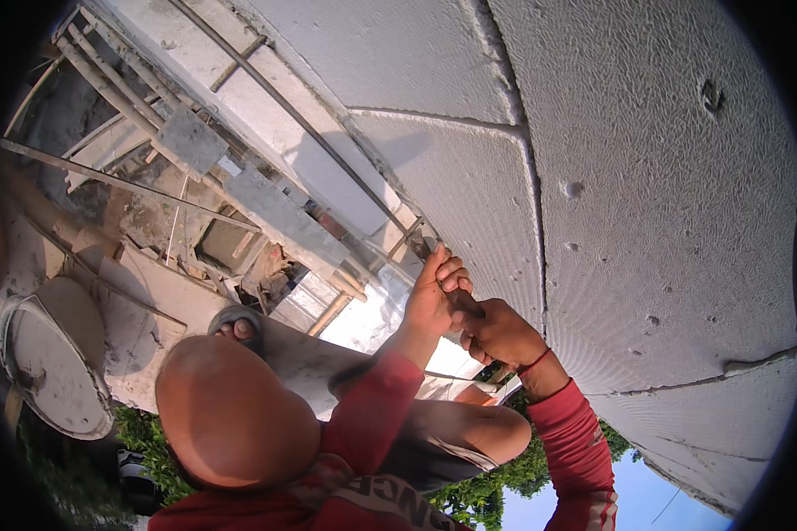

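Observation:
Both my hands are wrapped round a short, dark brown rod-like tool [466,302]; its exact kind I cannot make out. My left hand [437,290] grips it higher up, with the thumb pointing up along it. Lower and to the right, my right hand [505,334] closes round its other end, a thin red band at the wrist. The tool's upper end meets the lower end of a long steel bar [314,134] with short cross pieces, beside the block wall. My fingers hide much of the tool.
A wall of large pale blocks [646,221] rises close on the right. Below to the left are planks and bamboo scaffold poles [119,93] over rubble. A cement-smeared bucket [58,358] stands at far left. My sandalled foot [239,326] rests on a board.

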A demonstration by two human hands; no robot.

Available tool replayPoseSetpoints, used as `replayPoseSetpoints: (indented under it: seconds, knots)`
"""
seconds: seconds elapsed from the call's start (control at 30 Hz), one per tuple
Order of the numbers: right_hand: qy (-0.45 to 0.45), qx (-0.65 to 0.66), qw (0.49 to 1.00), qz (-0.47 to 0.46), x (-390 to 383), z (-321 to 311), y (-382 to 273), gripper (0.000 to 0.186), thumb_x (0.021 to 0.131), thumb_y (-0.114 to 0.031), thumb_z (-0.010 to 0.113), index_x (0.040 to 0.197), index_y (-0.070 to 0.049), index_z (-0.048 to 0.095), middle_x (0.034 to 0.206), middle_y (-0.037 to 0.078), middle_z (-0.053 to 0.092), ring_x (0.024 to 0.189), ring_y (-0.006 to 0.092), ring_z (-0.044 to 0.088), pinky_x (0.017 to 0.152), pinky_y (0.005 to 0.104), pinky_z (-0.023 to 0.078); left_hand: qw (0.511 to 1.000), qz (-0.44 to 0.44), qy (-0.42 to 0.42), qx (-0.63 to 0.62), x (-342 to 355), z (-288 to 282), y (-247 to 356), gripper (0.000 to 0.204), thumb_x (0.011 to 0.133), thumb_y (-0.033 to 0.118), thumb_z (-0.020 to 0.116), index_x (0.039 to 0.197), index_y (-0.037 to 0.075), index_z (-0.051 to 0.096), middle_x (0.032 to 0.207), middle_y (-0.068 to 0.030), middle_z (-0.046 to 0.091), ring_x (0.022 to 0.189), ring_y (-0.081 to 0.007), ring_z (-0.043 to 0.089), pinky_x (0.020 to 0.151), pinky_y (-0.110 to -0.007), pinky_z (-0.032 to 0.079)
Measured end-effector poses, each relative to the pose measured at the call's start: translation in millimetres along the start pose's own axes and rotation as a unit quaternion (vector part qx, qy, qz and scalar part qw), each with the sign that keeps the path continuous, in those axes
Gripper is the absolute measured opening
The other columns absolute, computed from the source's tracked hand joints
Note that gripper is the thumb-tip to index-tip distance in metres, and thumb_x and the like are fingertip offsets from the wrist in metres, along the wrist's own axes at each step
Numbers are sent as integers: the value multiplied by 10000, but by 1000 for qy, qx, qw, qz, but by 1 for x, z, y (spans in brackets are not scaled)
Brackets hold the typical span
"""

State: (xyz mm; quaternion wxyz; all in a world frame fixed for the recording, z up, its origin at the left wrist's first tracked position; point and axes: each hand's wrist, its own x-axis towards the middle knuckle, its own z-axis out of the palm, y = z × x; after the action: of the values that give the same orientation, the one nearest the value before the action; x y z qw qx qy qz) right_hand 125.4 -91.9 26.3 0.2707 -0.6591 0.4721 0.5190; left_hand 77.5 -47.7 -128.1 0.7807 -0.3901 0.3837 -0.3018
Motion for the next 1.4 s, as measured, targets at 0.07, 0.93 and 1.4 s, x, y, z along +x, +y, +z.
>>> replayPoseSetpoints:
  seconds: [0.07,0.93,1.4]
  knots:
    - [23,-32,999,23,-8,1,-9,277,954,-232,649,963,33,568,751,95,629,544,179,605,461,335,473,999,-4,42,23,0,6,0,321,1033,251,590,743,151,494,635,59,466,566,-76,459,645,-238,470]
    - [370,-602,687,-168,-10,44,6,131,905,-115,595,980,-16,554,719,83,599,636,284,674,546,391,541,970,66,208,102,-3,35,-5,185,1005,215,617,930,51,576,754,-29,506,659,-182,536,754,-392,569]
    - [127,-226,960,-102,-18,3,-1,299,898,-130,681,1082,42,520,802,137,608,596,229,637,527,352,550,995,-14,49,80,1,8,-5,306,992,243,628,735,172,477,609,62,415,588,-86,445,747,-324,499]
